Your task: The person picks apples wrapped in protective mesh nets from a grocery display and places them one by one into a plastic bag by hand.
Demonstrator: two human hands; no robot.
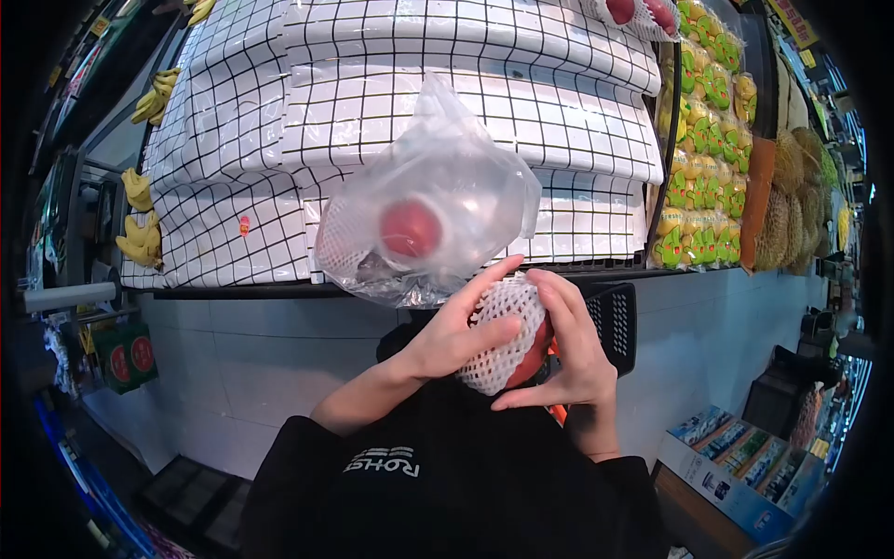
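A red fruit, partly covered by a white foam net, is held between both hands in front of the chest. My left hand presses its fingers and thumb on the netted side. My right hand curves round the other side, its thumb under the fruit. Just beyond them, a clear plastic bag lies on the checked cloth at the shelf's front edge. Inside the bag sit a red fruit and more foam netting.
Bananas line the shelf's left side. Packed yellow fruit stands at the right, beside netted brown goods. A black basket is just right of my right hand. Boxes stand at the lower right.
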